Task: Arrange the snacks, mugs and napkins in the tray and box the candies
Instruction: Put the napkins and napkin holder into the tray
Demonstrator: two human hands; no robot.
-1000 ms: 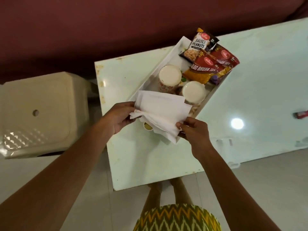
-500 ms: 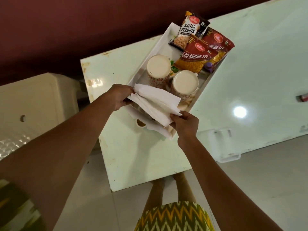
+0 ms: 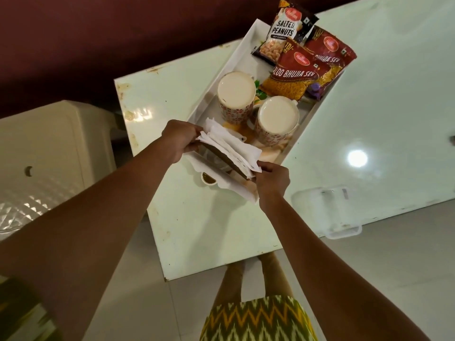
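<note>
A long white tray (image 3: 222, 75) lies slantwise on the pale table (image 3: 206, 227). At its far end sit a salted peanuts packet (image 3: 283, 33) and two red bhujia sev packets (image 3: 295, 77). Two patterned mugs (image 3: 236, 94) (image 3: 277, 119) stand upside down in the middle. My left hand (image 3: 179, 139) and my right hand (image 3: 272, 180) each pinch an end of a folded stack of white napkins (image 3: 231, 148), held over the tray's near end. More napkin lies beneath it. No candies are in view.
A clear plastic box (image 3: 327, 212) stands on the table's front edge to the right. A cream plastic stool (image 3: 46, 153) stands left of the table. A small round brown-topped item (image 3: 208, 179) sits by the tray's near corner. A dark red wall lies behind.
The napkins are folded tighter and have come lower over the tray's near end. Both hands have moved closer together on them. The camera has shifted, so the tray sits higher in view.
</note>
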